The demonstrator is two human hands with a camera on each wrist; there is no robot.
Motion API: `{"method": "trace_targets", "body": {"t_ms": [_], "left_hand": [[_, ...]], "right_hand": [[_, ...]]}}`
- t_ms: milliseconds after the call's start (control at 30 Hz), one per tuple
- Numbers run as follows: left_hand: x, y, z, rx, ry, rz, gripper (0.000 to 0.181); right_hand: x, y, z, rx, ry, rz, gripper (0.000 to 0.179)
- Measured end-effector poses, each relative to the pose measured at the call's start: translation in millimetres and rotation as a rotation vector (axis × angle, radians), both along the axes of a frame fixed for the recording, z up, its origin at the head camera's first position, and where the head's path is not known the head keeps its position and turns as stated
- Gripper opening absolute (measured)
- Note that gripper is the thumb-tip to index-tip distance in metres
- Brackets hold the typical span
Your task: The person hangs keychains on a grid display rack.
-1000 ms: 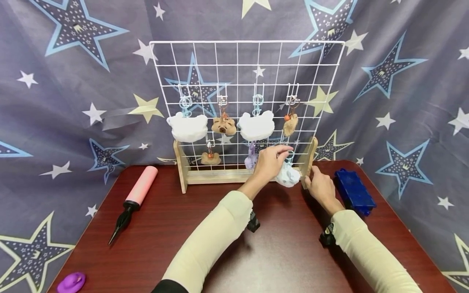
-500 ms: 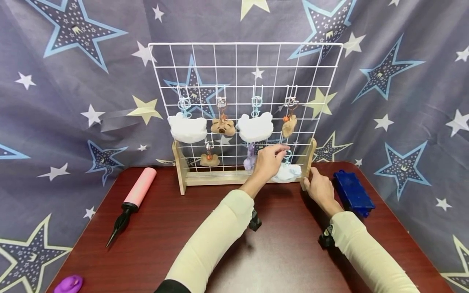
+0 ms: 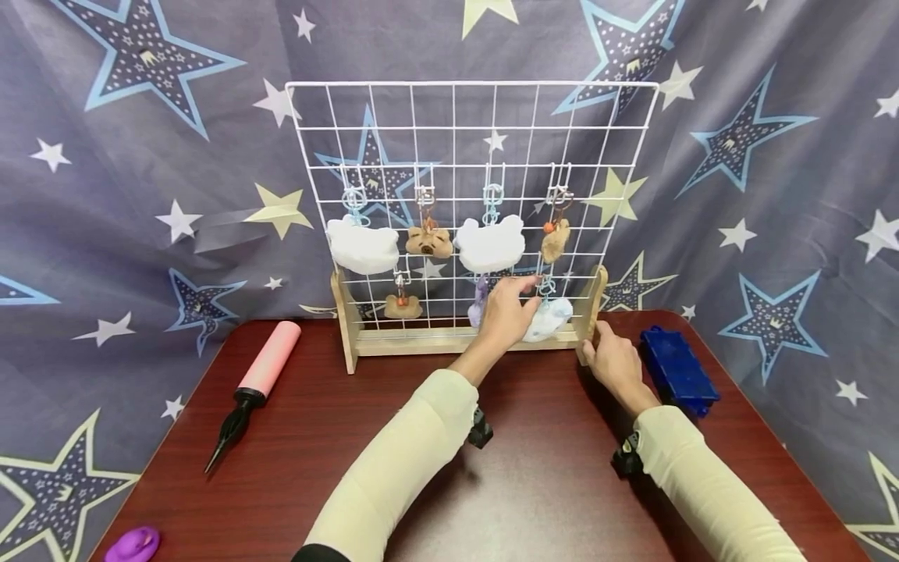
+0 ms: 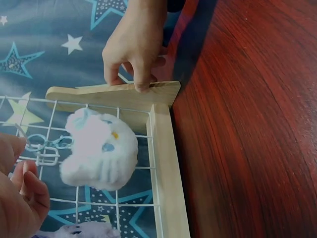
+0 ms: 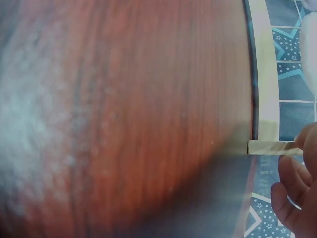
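A white plush kitty keychain (image 3: 550, 320) hangs by its light-blue ring from a lower-right hook of the white wire grid rack (image 3: 455, 127). My left hand (image 3: 504, 314) is just left of the ring, thumb and index finger apart. In the left wrist view, its fingertips are close beside the ring (image 4: 37, 143); I cannot tell whether they touch it. The plush face (image 4: 101, 148) turns sideways there. My right hand (image 3: 615, 361) grips the rack's right wooden foot (image 4: 119, 92) between thumb and fingers. Behind the left hand, a purple plush keychain (image 3: 477, 308) is partly hidden.
White plush keychains (image 3: 492, 243) and brown bear keychains (image 3: 429, 242) hang on other hooks. A pink and black hand pump (image 3: 263, 371) lies left on the table, a purple rubber duck (image 3: 133, 544) at front left. A blue case (image 3: 679, 369) lies right of my right hand.
My left hand has drawn back slightly left from the ring, its thumb and index finger parting. The white plush swung and turned, and hangs a little higher. My right hand stays on the foot.
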State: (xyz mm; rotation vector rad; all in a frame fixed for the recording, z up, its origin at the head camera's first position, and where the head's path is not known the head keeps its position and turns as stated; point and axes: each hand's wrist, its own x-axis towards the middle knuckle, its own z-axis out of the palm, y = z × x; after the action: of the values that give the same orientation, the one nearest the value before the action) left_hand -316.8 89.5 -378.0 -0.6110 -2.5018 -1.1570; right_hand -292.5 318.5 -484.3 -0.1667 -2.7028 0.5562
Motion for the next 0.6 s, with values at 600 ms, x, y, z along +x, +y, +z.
{"method": "trace_targets", "body": {"t_ms": [600], "left_hand": [[37.7, -54.7, -4.9, -0.057, 0.024, -0.178, 0.036]], "right_hand": [[2.2, 4, 11.5, 0.0, -0.077, 0.01, 0.038]]}}
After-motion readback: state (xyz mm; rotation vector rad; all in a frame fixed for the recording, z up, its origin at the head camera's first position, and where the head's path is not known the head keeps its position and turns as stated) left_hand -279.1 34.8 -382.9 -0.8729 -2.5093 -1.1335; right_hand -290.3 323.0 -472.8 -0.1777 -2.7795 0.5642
